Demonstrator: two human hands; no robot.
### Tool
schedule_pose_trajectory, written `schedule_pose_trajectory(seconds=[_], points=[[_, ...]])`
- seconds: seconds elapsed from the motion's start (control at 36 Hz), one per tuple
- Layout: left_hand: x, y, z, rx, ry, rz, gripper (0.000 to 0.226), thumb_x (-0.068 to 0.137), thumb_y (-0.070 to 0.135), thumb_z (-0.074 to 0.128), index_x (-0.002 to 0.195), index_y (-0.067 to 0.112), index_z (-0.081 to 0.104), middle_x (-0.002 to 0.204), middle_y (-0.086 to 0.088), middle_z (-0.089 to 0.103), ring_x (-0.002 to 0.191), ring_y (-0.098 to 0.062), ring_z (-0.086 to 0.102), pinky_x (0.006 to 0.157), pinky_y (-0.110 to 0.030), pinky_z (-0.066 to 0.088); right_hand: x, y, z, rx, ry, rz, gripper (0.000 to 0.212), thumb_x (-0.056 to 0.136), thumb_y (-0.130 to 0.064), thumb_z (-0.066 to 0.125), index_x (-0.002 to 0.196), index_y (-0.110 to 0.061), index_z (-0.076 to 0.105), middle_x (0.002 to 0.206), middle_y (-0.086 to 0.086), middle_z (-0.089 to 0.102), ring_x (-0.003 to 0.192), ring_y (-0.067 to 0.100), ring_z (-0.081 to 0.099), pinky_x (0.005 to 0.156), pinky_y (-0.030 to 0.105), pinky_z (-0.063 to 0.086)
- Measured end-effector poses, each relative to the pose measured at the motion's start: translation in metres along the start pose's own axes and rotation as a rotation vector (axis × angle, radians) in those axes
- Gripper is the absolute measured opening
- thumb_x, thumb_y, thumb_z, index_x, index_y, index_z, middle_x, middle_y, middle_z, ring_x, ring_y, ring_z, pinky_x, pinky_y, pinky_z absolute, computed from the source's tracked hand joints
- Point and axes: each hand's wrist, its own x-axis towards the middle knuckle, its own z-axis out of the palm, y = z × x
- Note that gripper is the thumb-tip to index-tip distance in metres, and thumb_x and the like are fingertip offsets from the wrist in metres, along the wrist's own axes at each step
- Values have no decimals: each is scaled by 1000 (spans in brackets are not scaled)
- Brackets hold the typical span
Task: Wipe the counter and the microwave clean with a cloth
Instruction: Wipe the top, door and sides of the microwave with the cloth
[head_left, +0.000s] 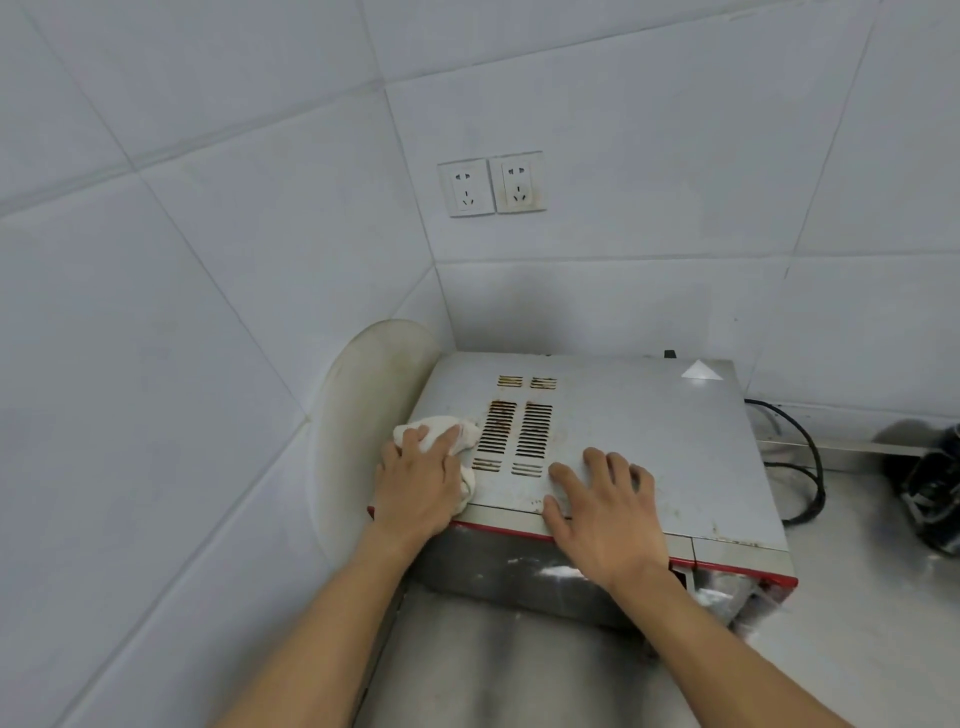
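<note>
A grey microwave (649, 431) with red front trim stands in the corner of the steel counter (519, 670). Its top has rusty vent slots and looks stained. My left hand (415, 483) presses a crumpled white cloth (467, 434) onto the top's left edge, fingers lying flat over it, just left of the vents. Beside it, my right hand (602, 504) rests flat on the top near the front edge, fingers spread, holding nothing.
A round glass plate (358, 405) leans against the tiled wall left of the microwave. Two wall sockets (492, 186) sit above. A black cable (810, 467) trails behind the microwave on the right, and a dark object (930, 499) lies on the counter at the far right.
</note>
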Motion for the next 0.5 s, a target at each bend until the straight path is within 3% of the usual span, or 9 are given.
schedule_pose_trajectory(seconds=[0.11, 0.5], points=[[9, 9, 5, 13, 62, -51, 42, 109, 41, 34, 147, 39, 49, 154, -7, 36, 132, -33, 39, 111, -51, 41, 1, -1, 2, 7, 17, 10, 47, 98, -59, 30, 131, -33, 52, 131, 5, 47, 120, 28, 47, 107, 52, 38], [-10, 14, 0, 54, 74, -21, 42, 109, 45, 34, 147, 40, 48, 153, -5, 36, 133, -29, 39, 110, -45, 44, 0, -2, -2, -12, 9, 4, 48, 99, -60, 28, 132, -35, 52, 134, 5, 48, 123, 27, 47, 107, 50, 39]])
